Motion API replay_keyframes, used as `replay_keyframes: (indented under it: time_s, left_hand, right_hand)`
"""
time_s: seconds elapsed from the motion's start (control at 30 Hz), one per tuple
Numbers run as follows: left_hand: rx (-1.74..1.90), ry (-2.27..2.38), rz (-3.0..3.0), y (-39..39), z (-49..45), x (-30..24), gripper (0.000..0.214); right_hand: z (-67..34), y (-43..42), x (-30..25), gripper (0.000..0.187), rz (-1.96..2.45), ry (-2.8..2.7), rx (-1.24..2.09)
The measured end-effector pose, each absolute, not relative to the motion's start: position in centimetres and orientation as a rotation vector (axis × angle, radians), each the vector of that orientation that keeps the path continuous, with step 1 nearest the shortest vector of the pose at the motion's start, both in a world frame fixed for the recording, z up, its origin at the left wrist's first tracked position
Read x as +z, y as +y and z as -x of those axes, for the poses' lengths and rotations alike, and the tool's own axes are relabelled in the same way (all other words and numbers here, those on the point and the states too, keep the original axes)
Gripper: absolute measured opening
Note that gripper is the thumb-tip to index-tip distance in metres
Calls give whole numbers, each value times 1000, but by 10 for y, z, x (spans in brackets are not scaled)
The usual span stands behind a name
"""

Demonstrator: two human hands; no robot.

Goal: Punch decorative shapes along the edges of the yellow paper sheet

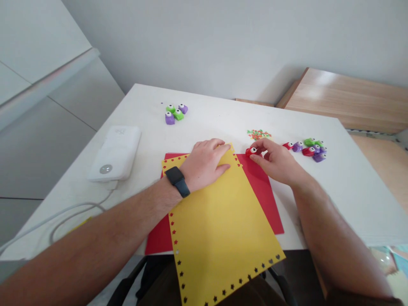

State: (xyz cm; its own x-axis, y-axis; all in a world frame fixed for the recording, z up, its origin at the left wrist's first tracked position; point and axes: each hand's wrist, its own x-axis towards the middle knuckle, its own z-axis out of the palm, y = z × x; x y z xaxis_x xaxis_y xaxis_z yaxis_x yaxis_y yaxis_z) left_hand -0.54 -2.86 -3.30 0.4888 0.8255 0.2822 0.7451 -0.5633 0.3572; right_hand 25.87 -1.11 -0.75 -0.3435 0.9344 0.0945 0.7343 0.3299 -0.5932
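Observation:
A yellow sheet of paper (219,221) with small star and heart shapes cut along its edges lies over a red sheet (272,208). My left hand (205,163) rests flat on the yellow sheet near its far end, fingers stretched and thumb apart. At the sheet's far right edge, my right hand (280,161) grips a small red craft punch (250,151) between thumb and fingers. The punch is beside the cut shapes on that edge; whether paper is inside its slot I cannot tell. Just beyond it sits a pile of punched paper bits (259,134) in orange and green.
More craft punches, red, purple and green (315,148), stand to the right of my right hand. Another group of purple and green punches (175,114) sits at the back left. A white power bank (117,148) with a cable (76,207) lies left on the white table (210,121).

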Motion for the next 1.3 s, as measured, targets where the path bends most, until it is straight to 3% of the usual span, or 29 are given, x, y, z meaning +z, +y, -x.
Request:
replay_keyframes:
  time_s: [0.23,0.47,0.63,0.87,1.3]
  left_hand:
    - [687,1417,-2511,-29,7,-31,53]
    - [636,1513,-2490,-26,7,-32,39]
    - [633,1522,-2472,-24,6,-31,37]
    - [640,1521,-2472,-24,6,-31,36]
    - [646,1496,-2489,-25,6,-34,35]
  right_hand:
    - [-256,-15,-3,19,1498,-2193,657]
    - [-255,-13,-3,17,1530,-2335,574]
    - [-258,-14,-8,32,1273,-2383,362]
    - [-254,-16,-18,9,1161,-2527,186]
    - [-246,-16,-24,11,1190,-2584,215]
